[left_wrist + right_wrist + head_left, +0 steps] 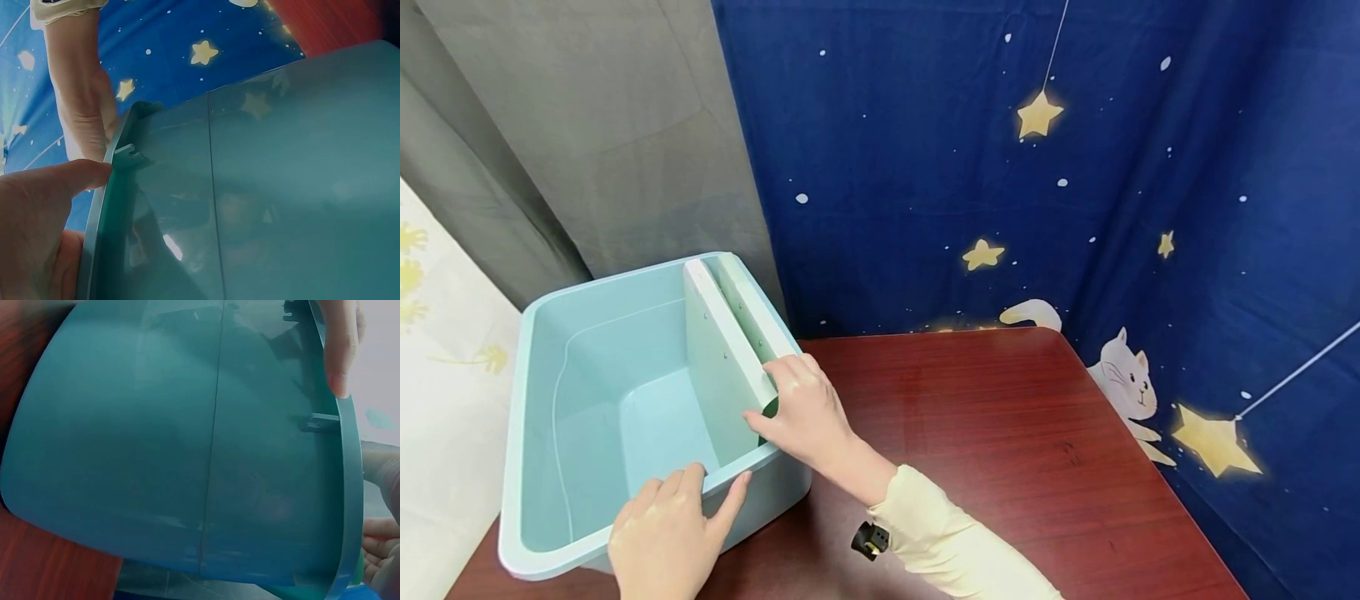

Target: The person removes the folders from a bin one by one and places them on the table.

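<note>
A light blue plastic tub (662, 450) stands at the left of the table. Inside it, along its right wall, two pale green binders (722, 333) stand upright side by side, small metal rivets dotting their spines. My right hand (805, 408) grips the near end of the left binder, thumb toward the tub's inside and fingers over the top. My left hand (666, 529) holds the tub's near rim, fingers inside and thumb outside. In the left wrist view the left thumb (87, 175) presses under the rim. The right fingers (378, 550) are partly hidden behind the rim in the right wrist view.
The reddish-brown wooden table (970, 433) extends right of the tub. A dark blue curtain (895, 167) with stars and a grey curtain (602, 125) hang behind. White cloth (445, 400) lies to the left. A small black device (870, 540) sits at my right cuff.
</note>
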Demonstrator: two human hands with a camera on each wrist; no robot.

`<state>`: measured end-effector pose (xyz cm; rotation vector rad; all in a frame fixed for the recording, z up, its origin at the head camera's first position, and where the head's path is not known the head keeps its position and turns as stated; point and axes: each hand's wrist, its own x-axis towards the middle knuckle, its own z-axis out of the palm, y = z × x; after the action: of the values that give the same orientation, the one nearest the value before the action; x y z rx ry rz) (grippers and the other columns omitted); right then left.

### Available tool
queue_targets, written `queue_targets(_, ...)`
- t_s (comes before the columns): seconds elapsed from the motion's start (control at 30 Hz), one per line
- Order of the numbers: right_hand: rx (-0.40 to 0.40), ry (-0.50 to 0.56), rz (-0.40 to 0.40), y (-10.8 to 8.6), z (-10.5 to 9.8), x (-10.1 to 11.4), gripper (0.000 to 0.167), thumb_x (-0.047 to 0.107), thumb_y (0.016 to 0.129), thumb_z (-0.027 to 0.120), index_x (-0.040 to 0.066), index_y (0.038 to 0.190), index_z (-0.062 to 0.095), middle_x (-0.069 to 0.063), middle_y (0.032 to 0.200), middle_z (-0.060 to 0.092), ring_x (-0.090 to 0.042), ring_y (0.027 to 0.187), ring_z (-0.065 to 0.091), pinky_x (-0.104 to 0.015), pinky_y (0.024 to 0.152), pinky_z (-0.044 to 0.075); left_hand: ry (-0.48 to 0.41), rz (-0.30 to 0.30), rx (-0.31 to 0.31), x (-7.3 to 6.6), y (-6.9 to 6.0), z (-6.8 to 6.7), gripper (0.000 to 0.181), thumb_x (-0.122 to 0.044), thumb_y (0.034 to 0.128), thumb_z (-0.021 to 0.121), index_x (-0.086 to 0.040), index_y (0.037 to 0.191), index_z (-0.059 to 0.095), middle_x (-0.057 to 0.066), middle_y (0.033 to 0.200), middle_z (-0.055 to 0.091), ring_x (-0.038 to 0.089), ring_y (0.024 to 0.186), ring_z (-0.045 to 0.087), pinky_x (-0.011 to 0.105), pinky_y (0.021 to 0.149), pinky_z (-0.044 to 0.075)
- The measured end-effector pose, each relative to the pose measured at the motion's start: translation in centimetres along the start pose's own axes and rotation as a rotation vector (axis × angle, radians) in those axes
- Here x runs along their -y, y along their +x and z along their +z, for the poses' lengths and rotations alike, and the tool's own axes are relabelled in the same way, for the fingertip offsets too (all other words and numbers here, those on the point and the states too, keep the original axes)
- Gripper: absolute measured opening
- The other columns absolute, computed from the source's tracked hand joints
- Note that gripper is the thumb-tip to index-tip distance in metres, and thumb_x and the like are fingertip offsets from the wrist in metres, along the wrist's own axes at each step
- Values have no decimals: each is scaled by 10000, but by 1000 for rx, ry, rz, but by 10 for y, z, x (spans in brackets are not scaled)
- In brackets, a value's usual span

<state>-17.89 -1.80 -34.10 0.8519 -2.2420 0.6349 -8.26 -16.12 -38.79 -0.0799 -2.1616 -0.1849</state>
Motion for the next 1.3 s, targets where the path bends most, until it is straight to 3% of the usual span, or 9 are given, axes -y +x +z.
queue_targets(0.33,-14,-297,-11,4,4,14,288,303,628,759,97,746,597,-7,747,586,-138,717,469,-218,646,407,-6,-11,-7,-1,-1,-1,653,-647,852,287,-97,503,334,-34,429,233,161,382,199,262,394,135)
queue_targets(0.67,-12,-373,-18,6,9,21,225,239,629,751,125,699,569,30,616,525,-122,610,450,-218,564,362,-6,1,-10,-2,0,-2,648,-647,856,289,-108,499,325,-43,435,213,141,383,171,253,391,114)
queue_targets(0.83,30,-310,37,7,11,27,189,155,675,716,113,702,534,27,586,489,-113,535,505,-179,470,393,-4,-3,8,-2,0,-3,658,-654,856,277,-105,498,334,-36,431,224,141,381,177,253,389,120)
queue_targets(1.07,142,-92,201,9,8,28,184,121,741,664,88,757,483,13,617,501,-141,486,549,-196,411,374,-6,-6,0,-3,1,-4,645,-652,851,298,-107,507,320,-33,433,224,145,381,183,248,394,116)
queue_targets(1.3,119,33,226,7,9,25,173,97,758,638,90,748,465,18,615,499,-123,498,537,-183,438,358,-6,-17,14,-4,2,-7,637,-652,845,314,-110,509,316,-35,434,224,145,380,190,238,398,116)
